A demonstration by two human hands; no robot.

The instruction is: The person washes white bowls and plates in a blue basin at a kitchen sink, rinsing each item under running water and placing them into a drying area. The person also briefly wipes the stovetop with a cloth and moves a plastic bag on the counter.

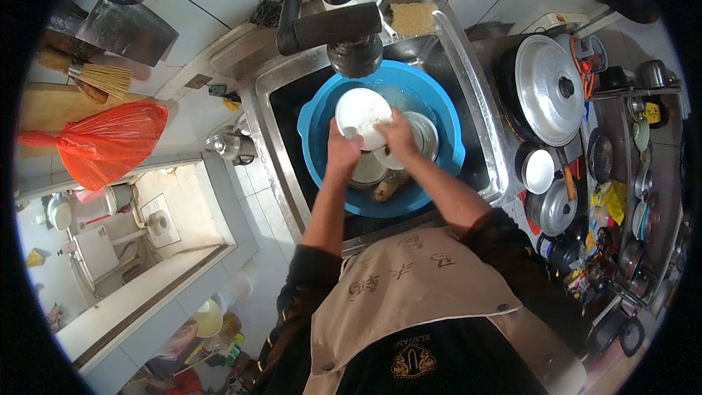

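Both my hands hold a white bowl [359,104] over a blue plastic basin [455,170]. My left hand [344,149] grips its near left side, and my right hand [399,134] is on its right edge. The bowl is tilted so that a round white face is toward me, with wet, whitish patches on it. Below my hands, more bowls or plates [430,137] sit in the water. A brown scrubber, perhaps a loofah [385,191], lies at the basin's near side. My forearms hide part of the basin.
The basin stands in a steel sink [496,159] under a dark faucet [337,27]. A tan sponge [412,19] lies on the back rim. On the right are a lidded pan [548,90] and a small white bowl [538,171]. A cleaver [129,33] hangs at left, above a red plastic bag [112,142].
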